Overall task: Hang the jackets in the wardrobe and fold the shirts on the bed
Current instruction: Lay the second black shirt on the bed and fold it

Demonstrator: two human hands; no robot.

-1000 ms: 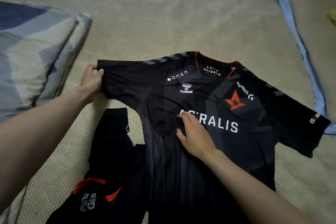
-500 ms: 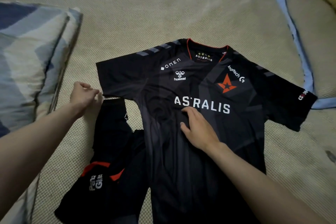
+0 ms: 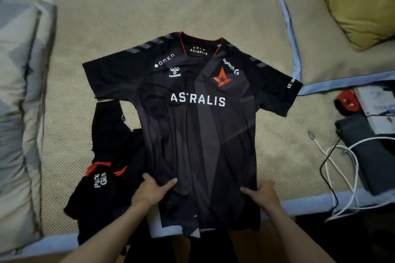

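Lying flat and face up on the tan woven bed mat (image 3: 213, 6), the black short-sleeved sports shirt (image 3: 198, 126) is pinched near its bottom corners by the left hand (image 3: 152, 191) and right hand (image 3: 264, 195).

Left edge: patterned pillow (image 3: 17, 113) in grey, blue and cream. Top right: olive-yellow cushion (image 3: 359, 2) on a blue-trimmed mat (image 3: 287, 21). Right side: dark flat device (image 3: 367, 151), tangled white cable (image 3: 342, 168), black cable (image 3: 324, 168), red object (image 3: 347, 102), pale papers (image 3: 376, 104).
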